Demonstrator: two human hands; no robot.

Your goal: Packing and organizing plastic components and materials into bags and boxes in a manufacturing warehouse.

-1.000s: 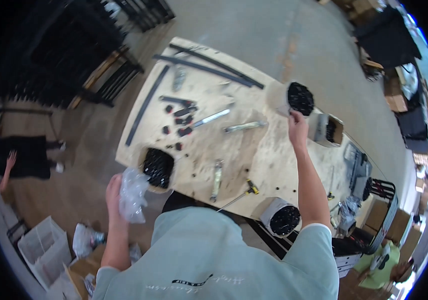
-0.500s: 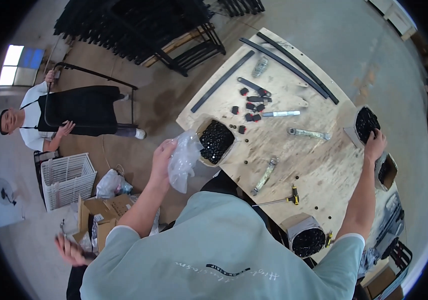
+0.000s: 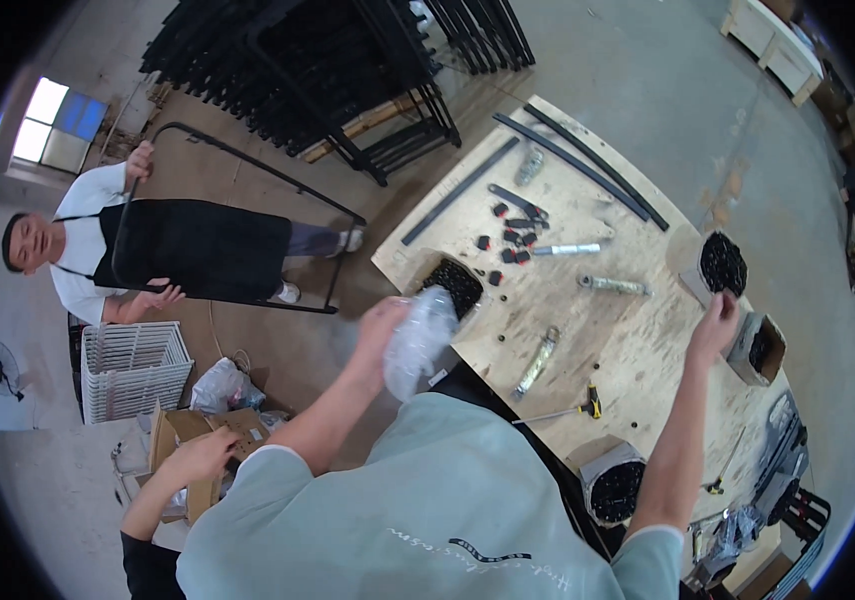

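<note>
The left hand (image 3: 380, 332) holds a clear plastic bag (image 3: 418, 345), its grip closed on the film; the bag hangs in front of the bench's (image 3: 648, 350) left corner and overlaps the near side of the left box (image 3: 470, 318), which contains black parts (image 3: 456, 285). The right hand (image 3: 716, 320) is at the near rim of the far box (image 3: 689, 280), which is filled with black pieces (image 3: 724, 262). Its fingertips are drawn close together; whether the grip contains a piece cannot be told. A smaller box (image 3: 741, 352) stands just beside this hand, and a further box (image 3: 593, 458) of black pieces sits at the near edge. Between the hands lie a yellow-and-black driver (image 3: 594, 402), two wrapped cylinders (image 3: 616, 286) and a silver tube (image 3: 566, 249). Small black-and-red fittings (image 3: 516, 256) are grouped left of the tube. Dark bars (image 3: 463, 190) lie along the far left margin. Beyond the bench, a person in a black apron (image 3: 193, 245) holds a black frame (image 3: 248, 160) with both hands. At lower left, another person's hand (image 3: 203, 455) is over an open carton (image 3: 166, 435).
</note>
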